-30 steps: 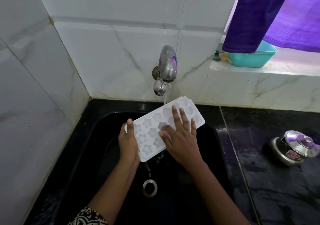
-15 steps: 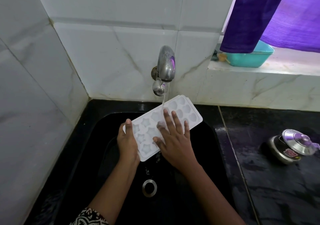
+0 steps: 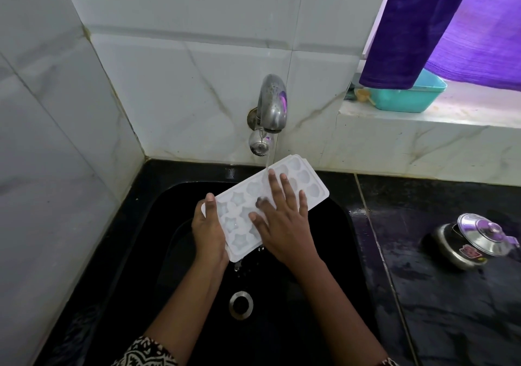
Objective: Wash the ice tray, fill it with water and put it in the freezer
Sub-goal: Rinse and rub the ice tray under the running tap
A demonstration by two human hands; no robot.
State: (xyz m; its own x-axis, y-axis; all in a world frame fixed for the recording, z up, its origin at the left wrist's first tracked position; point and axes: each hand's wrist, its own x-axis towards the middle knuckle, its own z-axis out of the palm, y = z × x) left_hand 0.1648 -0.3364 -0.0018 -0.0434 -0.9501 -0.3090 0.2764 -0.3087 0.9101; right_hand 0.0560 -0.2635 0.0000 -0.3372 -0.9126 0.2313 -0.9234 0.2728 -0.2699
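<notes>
Far from ice tray [image 3: 239, 198], unreadable pot sticker [image 3: 469, 252].

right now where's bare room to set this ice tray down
Free: black counter between sink and steel pot; sink floor around the drain. Crowded: ledge with teal tub; under the tap, left hand and right hand on the ice tray.

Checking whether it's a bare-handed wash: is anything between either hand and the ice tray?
Nothing visible. The left hand grips the ice tray by its near end, thumb on the rim; the right hand lies flat on the cups, fingers spread. Only water from the tap runs over it.
</notes>
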